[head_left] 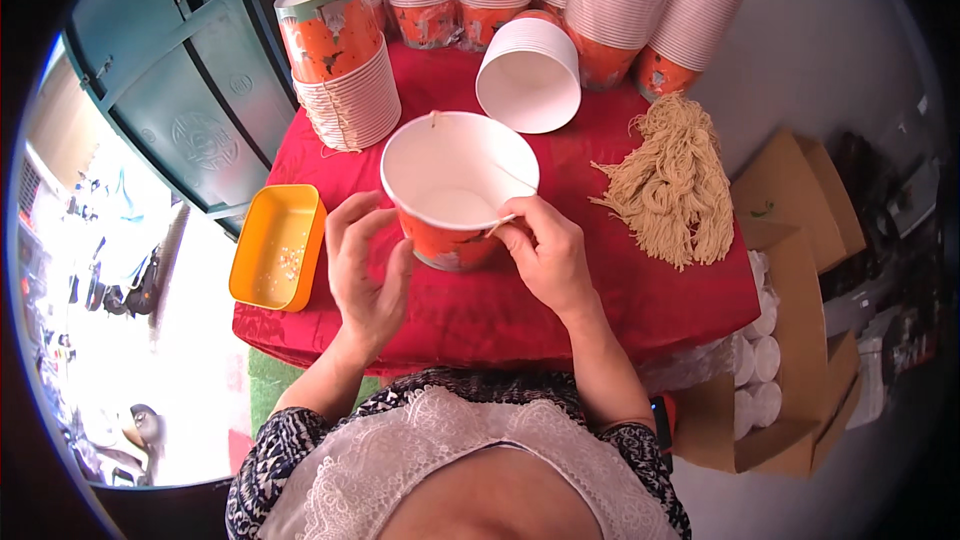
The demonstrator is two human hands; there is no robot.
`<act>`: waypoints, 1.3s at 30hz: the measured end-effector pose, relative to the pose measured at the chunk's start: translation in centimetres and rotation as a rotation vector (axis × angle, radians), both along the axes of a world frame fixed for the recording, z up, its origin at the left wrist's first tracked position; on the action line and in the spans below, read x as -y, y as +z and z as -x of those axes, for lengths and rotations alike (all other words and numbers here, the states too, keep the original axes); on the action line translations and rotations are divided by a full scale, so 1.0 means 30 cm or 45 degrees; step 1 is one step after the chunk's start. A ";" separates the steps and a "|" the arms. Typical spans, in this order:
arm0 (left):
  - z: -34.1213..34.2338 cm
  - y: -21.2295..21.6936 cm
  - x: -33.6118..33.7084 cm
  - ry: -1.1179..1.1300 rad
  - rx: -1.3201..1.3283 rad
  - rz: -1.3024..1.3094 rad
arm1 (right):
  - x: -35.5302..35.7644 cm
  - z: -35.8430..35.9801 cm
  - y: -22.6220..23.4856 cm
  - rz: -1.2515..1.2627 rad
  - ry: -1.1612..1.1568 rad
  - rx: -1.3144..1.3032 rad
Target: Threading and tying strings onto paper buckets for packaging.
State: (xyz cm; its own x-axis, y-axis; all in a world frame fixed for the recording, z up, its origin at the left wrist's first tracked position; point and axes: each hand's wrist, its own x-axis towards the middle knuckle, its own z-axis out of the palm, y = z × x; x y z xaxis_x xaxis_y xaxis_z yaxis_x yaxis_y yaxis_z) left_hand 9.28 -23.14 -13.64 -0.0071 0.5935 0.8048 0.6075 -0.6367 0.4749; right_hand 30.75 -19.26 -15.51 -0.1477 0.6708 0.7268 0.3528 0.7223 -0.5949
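Observation:
A large paper tub point(455, 250), white inside and printed orange outside, stands upright on the red tablecloth in front of me. My right hand point(548, 255) is at its right rim, thumb and fingers pinched on a thin beige string point(505, 223). Part of that string runs over the rim and down the inner wall. Another small bit of string point(435, 120) shows at the far rim. Close to the tub's left side is my left hand point(365, 265), fingers apart and holding nothing; whether a fingertip touches the tub I cannot tell.
A yellow tray point(268, 290) with tiny bits in it sits left. Behind stand a stack of tubs point(350, 100), a tipped stack point(530, 100) and several plastic-wrapped stacks point(620, 0). A beige string bundle point(675, 190) lies right, beside a cardboard box point(800, 330) of white rolled items.

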 end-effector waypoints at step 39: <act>0.809 0.615 -0.467 0.285 0.062 -0.337 | -0.154 0.095 -0.208 0.504 -0.084 0.005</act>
